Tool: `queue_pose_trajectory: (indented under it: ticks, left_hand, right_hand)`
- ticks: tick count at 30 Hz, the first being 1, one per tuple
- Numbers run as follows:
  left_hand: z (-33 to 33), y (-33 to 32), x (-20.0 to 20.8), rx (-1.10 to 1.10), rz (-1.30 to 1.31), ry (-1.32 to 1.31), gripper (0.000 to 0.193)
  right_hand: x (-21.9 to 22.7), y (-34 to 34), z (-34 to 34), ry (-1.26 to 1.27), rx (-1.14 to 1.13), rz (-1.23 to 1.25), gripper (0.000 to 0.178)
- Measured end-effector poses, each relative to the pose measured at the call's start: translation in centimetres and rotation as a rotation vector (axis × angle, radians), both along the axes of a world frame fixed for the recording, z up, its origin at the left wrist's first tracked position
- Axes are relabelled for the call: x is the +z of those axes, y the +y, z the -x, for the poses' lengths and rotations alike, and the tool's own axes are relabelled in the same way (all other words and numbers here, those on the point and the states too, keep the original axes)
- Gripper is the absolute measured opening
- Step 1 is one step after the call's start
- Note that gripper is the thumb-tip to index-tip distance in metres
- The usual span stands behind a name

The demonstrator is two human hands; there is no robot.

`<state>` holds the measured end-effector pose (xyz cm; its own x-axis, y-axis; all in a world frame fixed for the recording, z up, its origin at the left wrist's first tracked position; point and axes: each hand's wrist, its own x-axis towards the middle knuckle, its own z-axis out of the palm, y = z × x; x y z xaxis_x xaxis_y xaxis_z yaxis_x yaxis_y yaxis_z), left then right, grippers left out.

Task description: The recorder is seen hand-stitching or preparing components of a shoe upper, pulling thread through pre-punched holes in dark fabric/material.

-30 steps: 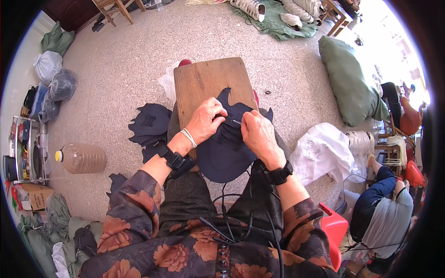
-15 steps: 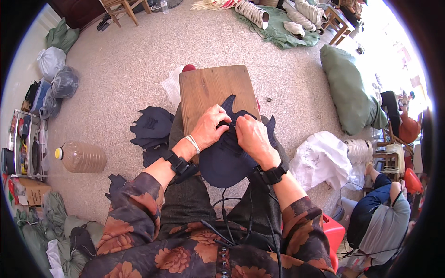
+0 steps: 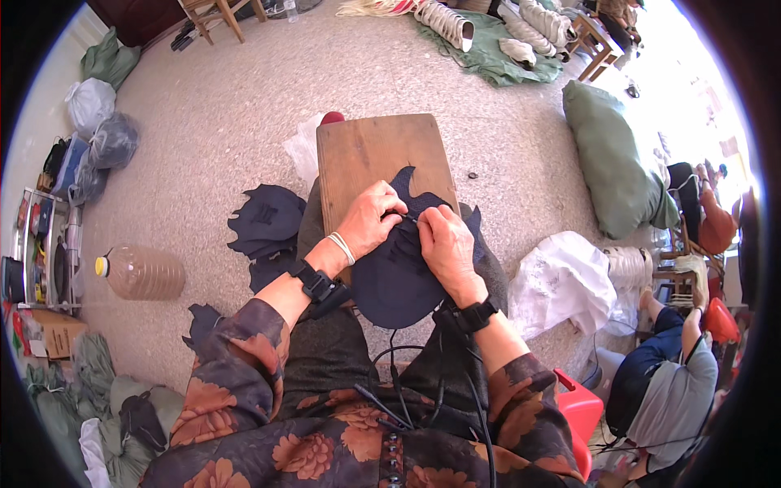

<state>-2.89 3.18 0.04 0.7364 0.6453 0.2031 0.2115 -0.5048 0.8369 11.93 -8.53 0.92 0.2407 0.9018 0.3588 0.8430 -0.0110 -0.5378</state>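
Observation:
A dark navy fabric piece (image 3: 396, 281), rounded at the near end with pointed tips at the far end, lies across my lap and the near part of a wooden board (image 3: 382, 150). My left hand (image 3: 370, 218) is closed in a pinch at the middle of its far part. Close beside it, my right hand (image 3: 446, 244) pinches the same piece. A thin dark strand or folded edge runs between the fingertips; which it is, I cannot tell. The fingers hide the rest of what they grip.
More navy fabric pieces (image 3: 264, 215) lie on the floor left of my legs. A capped plastic jug (image 3: 146, 272) stands farther left. At right are a stuffed green sack (image 3: 610, 154), a white bag (image 3: 563, 285), a red stool (image 3: 579, 419) and a seated person (image 3: 671, 398).
My right hand has shifted slightly right, widening the small gap between the hands. My left hand stays nearly in place. The person at right has moved an arm.

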Motion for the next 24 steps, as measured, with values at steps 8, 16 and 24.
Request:
queue_pose_trajectory:
  ticks: [8,16,24]
  left_hand:
    - [-0.3,1.3,0.5,-0.086,-0.185,0.022,0.004]
    - [0.0,2.0,1.8,-0.068,-0.161,0.086,0.005]
    - [1.6,2.2,2.0,0.150,-0.125,-0.039,0.020]
  right_hand:
    - [-0.1,-0.4,-0.3,0.128,-0.002,-0.069,0.006]
    - [-0.5,-0.2,0.0,0.088,-0.042,-0.079,0.009]
    - [-0.5,-0.2,0.2,0.040,-0.066,-0.073,0.006]
